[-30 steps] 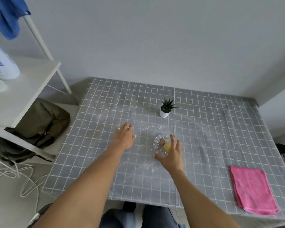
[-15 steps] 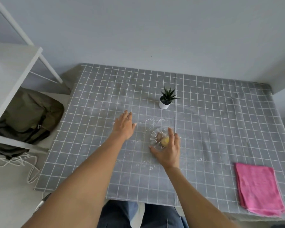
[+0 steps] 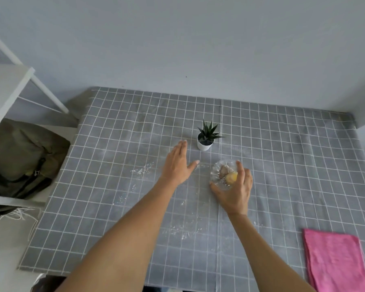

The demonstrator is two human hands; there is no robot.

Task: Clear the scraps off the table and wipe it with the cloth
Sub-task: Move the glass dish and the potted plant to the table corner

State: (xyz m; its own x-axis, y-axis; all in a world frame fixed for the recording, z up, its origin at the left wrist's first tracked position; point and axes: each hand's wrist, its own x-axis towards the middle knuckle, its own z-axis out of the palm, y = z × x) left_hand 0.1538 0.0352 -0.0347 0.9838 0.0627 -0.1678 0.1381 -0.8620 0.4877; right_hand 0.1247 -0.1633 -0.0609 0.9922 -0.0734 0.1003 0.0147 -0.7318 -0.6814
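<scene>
Right hand point(image 3: 234, 191) grip on glass bowl point(image 3: 223, 174); left hand point(image 3: 177, 165) flat, empty.

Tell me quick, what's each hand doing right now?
Left hand: open, flat, holding nothing.
Right hand: gripping the clear glass bowl.

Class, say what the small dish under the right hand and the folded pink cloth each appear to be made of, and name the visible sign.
The small dish: clear glass or plastic, glossy; the scraps inside show through its wall. The pink cloth: soft woven fabric, likely microfibre, matte; nubbly surface and folded layered edges.
</scene>
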